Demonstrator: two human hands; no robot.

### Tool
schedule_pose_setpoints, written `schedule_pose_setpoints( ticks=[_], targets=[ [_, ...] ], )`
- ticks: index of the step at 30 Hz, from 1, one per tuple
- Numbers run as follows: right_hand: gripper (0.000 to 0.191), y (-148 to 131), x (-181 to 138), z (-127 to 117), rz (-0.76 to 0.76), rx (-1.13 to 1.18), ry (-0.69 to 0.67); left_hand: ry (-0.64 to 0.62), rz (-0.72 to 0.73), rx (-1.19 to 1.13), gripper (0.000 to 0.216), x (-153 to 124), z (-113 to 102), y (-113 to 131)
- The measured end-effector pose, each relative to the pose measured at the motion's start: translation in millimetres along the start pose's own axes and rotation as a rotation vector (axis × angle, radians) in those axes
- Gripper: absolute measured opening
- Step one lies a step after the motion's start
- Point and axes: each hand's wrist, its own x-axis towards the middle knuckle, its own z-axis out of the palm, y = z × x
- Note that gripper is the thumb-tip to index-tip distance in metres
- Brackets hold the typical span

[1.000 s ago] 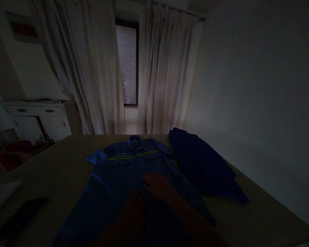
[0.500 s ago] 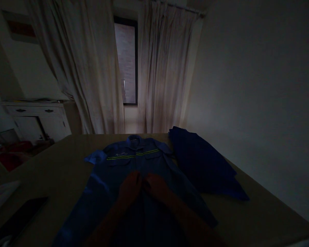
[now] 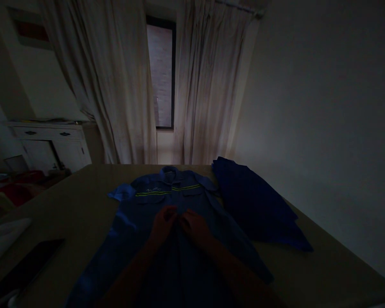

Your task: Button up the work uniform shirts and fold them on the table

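A blue work shirt point(image 3: 141, 209) with a yellow-green reflective stripe across the chest lies spread flat, front up, on a tan bed or table surface point(image 3: 77, 205). My left hand point(image 3: 163, 223) and my right hand point(image 3: 195, 226) meet at the shirt's middle front, just below the chest pockets, fingertips almost touching. Both hands look curled in a pinch on the front edges of the shirt. The room is very dark, so the fingers show only dimly.
A second dark blue garment point(image 3: 253, 205) lies folded to the right of the shirt. A dark flat object point(image 3: 28, 267) and something white point(image 3: 4, 239) lie at the left edge. A white cabinet point(image 3: 51, 145), curtains point(image 3: 122, 85) and a window point(image 3: 162, 72) stand behind.
My left hand has moved up the shirt front to meet my right hand. Both hands now sit slightly higher on the shirt. The camera has shifted a little.
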Motion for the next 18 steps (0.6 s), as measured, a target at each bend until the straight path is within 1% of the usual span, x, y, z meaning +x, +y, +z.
schedule_pose_setpoints(
  ticks=[4, 7, 9, 13, 15, 16, 18],
  targets=[
    [0.020, 2.3, 1.5, -1.2, 0.012, 0.068, -0.028, 0.028, 0.008, -0.017, 0.036, -1.2, 2.7, -5.8],
    [0.018, 7.8, 2.6, 1.7, 0.033, 0.123, -0.032, 0.014, 0.020, -0.005, 0.032, -1.3, 5.0, -9.2],
    [0.017, 12.1, 3.1, 5.3, 0.083, 0.136, -0.006, -0.014, 0.029, -0.002, 0.031, 0.0, 4.9, -9.6],
    [0.023, 17.7, 3.1, 11.3, 0.159, 0.133, 0.033, -0.095, 0.084, 0.045, 0.029, 1.8, 1.6, -11.0],
    [0.025, 17.9, 2.3, 11.9, 0.165, 0.147, 0.052, -0.098, 0.108, 0.151, 0.034, -0.8, 1.2, -14.6],
    [0.026, 17.4, 1.7, 11.7, 0.157, 0.151, 0.068, -0.089, 0.125, 0.246, 0.039, -3.4, 1.9, -17.0],
    [0.027, 15.4, 0.5, 11.3, 0.125, 0.135, 0.110, -0.056, 0.191, 0.506, 0.049, -10.3, 5.0, -21.9]
  ],
)
